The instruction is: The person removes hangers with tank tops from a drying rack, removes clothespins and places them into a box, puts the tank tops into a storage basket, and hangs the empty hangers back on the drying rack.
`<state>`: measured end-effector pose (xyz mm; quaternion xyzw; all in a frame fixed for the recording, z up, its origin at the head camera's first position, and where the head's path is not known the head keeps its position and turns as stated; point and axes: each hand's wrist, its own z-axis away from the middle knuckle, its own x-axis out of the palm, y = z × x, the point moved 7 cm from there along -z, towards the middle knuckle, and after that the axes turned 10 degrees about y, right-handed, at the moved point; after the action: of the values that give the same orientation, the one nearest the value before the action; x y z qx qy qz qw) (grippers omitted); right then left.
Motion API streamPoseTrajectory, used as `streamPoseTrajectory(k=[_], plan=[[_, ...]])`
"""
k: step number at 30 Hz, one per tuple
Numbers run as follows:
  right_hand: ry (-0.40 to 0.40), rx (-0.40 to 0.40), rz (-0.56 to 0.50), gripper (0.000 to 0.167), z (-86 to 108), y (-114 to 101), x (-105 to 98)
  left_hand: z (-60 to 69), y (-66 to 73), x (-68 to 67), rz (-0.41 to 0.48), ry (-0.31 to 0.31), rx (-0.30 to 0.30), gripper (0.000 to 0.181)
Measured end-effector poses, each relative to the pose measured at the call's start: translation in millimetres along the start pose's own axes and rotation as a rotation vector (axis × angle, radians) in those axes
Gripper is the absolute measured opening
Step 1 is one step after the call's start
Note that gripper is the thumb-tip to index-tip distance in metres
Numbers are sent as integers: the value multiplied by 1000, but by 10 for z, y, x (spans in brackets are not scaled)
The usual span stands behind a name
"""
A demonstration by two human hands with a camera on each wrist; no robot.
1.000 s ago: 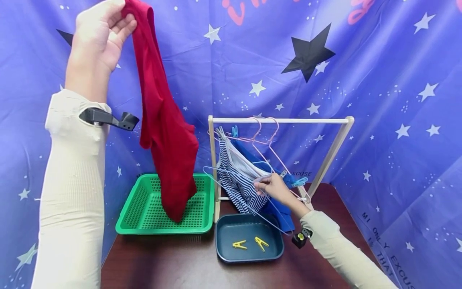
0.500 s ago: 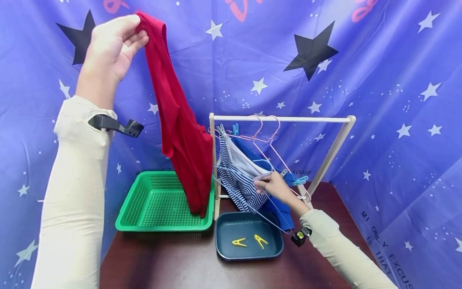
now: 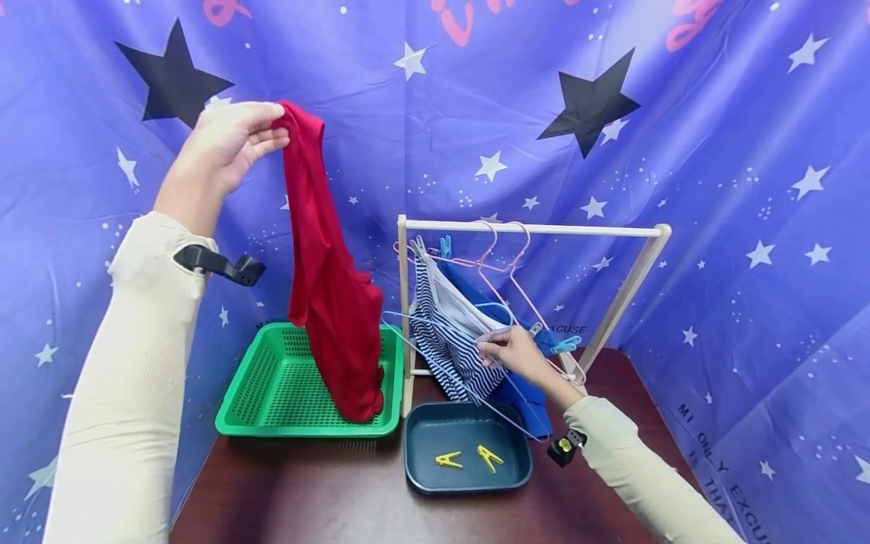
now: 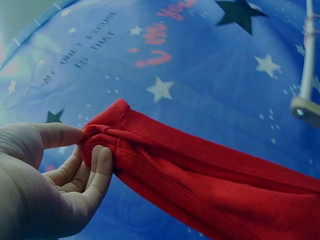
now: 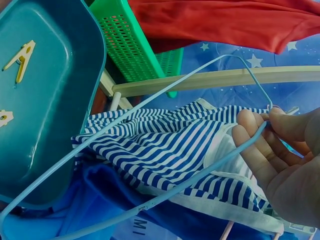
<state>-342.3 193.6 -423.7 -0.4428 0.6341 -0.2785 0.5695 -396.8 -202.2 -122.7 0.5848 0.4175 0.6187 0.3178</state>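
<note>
My left hand (image 3: pixel 234 143) pinches the top edge of a red garment (image 3: pixel 333 279), which hangs down with its lower end inside the green basket (image 3: pixel 234 412). In the left wrist view the thumb and fingers grip the red cloth (image 4: pixel 200 165) at its corner. My right hand (image 3: pixel 519 353) holds a light blue hanger (image 3: pixel 435 368) in front of the rack. The right wrist view shows the fingers round the hanger (image 5: pixel 120 120) near one end of its frame, over a striped garment (image 5: pixel 165 145). No cloth is on this hanger.
A wooden rack (image 3: pixel 571 228) carries pink hangers (image 3: pixel 514 281) with the striped garment and a blue one (image 3: pixel 526 408), held by clothespins (image 3: pixel 566 345). A dark tray (image 3: pixel 469 483) with two yellow clothespins (image 3: pixel 448 459) stands in front. Behind hangs a starred curtain (image 3: pixel 340 68).
My left hand has come down and slightly right with the red garment, whose lower end swung right and then back left. The right hand and its hanger have hardly moved.
</note>
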Motion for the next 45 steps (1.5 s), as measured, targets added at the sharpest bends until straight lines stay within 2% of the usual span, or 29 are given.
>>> streamPoseTrajectory(k=[6,12,19,25,37,42,45], plan=[[-4,-17,-10,22,-31,5,-9,12,-154,-61,-116,-13,-21,15],[5,-18,16,22,-52,9,-7,38,-299,-118,-235,-19,-17,19],[5,-14,28,24,-65,25,5,29,-491,-238,-383,-18,-40,21],[2,6,19,25,-65,11,3,9,-575,-335,-509,-32,-66,23],[-7,-26,26,24,-97,6,-4,22,-651,-463,-747,-170,-144,22],[-2,-14,48,23,-89,1,7,29,-709,-537,-891,-243,-152,11],[-8,-7,52,23,-71,2,22,38,-768,-588,-975,-279,-148,26]])
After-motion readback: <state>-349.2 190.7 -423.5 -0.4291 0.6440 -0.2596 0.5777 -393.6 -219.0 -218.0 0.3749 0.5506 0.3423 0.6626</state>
